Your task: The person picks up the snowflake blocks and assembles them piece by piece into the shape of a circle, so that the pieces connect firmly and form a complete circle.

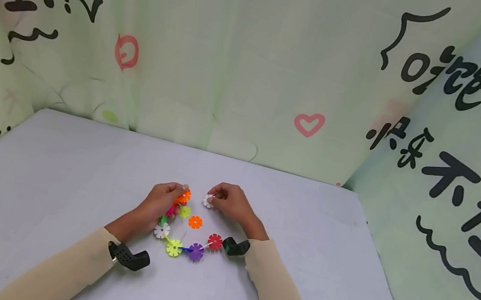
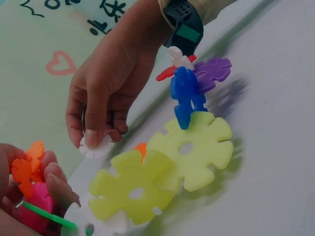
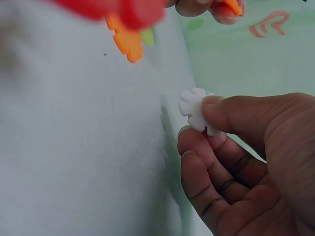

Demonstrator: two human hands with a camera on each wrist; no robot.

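My left hand (image 1: 159,201) grips the orange end of a curved chain of interlocking flower-shaped plastic discs. From the orange disc (image 1: 185,196), the chain runs through pink, green, a white disc (image 1: 162,231), a yellow disc (image 1: 174,248), blue and a purple disc (image 1: 195,252) to a red disc (image 1: 215,242). To the right, apart from the chain, my right hand (image 1: 233,204) pinches a single white disc (image 3: 191,104) between thumb and fingers. In the left wrist view, a pink disc (image 2: 38,202) sits among the left fingers, partly hidden.
Inside the chain's curve a loose orange disc (image 1: 195,222) lies on the white-covered table (image 1: 70,184), with a yellow-green disc (image 1: 184,211) close to the left hand. A printed curtain (image 1: 217,60) hangs behind the table. Black wrist devices (image 1: 129,257) are worn on both arms.
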